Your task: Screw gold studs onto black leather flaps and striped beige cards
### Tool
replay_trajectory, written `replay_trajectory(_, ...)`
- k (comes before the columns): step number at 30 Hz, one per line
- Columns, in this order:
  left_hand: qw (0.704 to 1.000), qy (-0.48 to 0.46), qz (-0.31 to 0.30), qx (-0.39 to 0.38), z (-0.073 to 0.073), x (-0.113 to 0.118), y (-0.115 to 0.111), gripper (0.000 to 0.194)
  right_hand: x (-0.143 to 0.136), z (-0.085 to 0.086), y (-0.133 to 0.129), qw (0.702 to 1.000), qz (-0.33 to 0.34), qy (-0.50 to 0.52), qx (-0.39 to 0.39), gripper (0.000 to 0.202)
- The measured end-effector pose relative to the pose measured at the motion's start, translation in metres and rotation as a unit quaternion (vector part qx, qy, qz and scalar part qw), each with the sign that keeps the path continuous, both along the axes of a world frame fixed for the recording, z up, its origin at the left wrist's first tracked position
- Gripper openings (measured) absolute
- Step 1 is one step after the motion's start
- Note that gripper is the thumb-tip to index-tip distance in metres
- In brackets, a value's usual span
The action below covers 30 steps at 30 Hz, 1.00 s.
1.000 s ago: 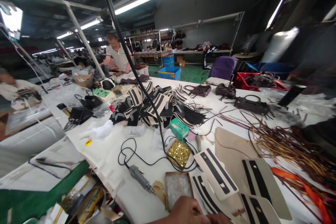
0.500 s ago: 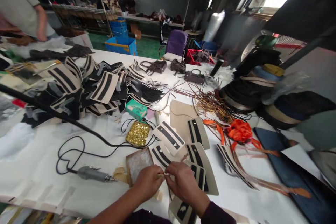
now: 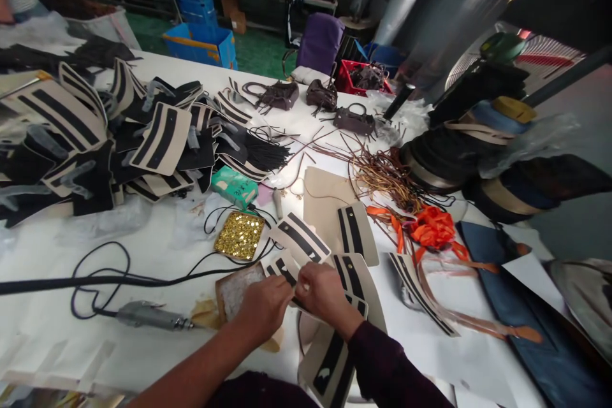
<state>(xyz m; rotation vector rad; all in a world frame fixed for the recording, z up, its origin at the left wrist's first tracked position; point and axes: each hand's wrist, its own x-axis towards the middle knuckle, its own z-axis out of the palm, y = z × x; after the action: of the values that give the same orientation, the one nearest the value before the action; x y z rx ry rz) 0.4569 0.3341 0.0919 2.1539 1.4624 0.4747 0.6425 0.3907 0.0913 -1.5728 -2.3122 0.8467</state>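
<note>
Two bare hands are working close together: the left hand [image 3: 265, 306] is curling its fingers inward, and the right hand [image 3: 325, 293] is bunching its own just beside them. One striped panel [image 3: 359, 307] is running out from beneath the right hand; whether either hand is actually gripping it, I cannot tell.

Just beyond the hands, two other striped panels [image 3: 300, 239] are lying near one gold-filled tray [image 3: 239, 236], with one green box [image 3: 234, 186] sitting behind. One shallow box [image 3: 236, 290] is partly hiding behind the left hand, and one corded grey tool [image 3: 153, 315] is lying farther left. Three dark bags [image 3: 277, 95] are standing in a loose row toward the far edge of the white table [image 3: 157, 357] (a large heap of panels [image 3: 162, 137], too tangled to count, is filling the left side).

Against half a second ago, the view is tilting lower — the co-worker is almost leaving it at upper left. The tool and tray are keeping their places on the table, while the panel's pale edge is now showing below the right hand.
</note>
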Motion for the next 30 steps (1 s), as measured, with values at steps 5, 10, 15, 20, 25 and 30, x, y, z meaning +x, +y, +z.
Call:
replay_trajectory(5,0.992,-0.074,0.103,0.008,-0.006,-0.008,0.031,0.02,0.002,-0.015,0.05,0.954,-0.178,0.19,-0.151,0.026)
replay_trajectory(10,0.978,-0.081,0.19,0.038,-0.039,-0.022,0.068,0.016,-0.023,-0.037,0.08,0.939,-0.158,0.263,-0.158,0.025)
replay_trajectory(15,0.98,-0.079,0.185,-0.006,-0.057,-0.026,0.098,0.014,-0.038,-0.066,0.093,0.961,-0.12,0.23,-0.098,0.023)
replay_trajectory(20,0.98,-0.109,0.161,-0.05,-0.063,-0.028,0.11,0.014,-0.039,-0.08,0.102,0.974,-0.092,0.203,-0.052,0.023)
replay_trajectory(25,0.978,-0.136,0.144,-0.062,-0.066,-0.032,0.113,0.013,-0.041,-0.084,0.106,0.979,-0.087,0.181,-0.037,0.023)
replay_trajectory(30,0.978,-0.15,0.126,-0.077,-0.066,-0.031,0.115,0.015,-0.038,-0.083,0.107,0.981,-0.077,0.172,-0.038,0.018)
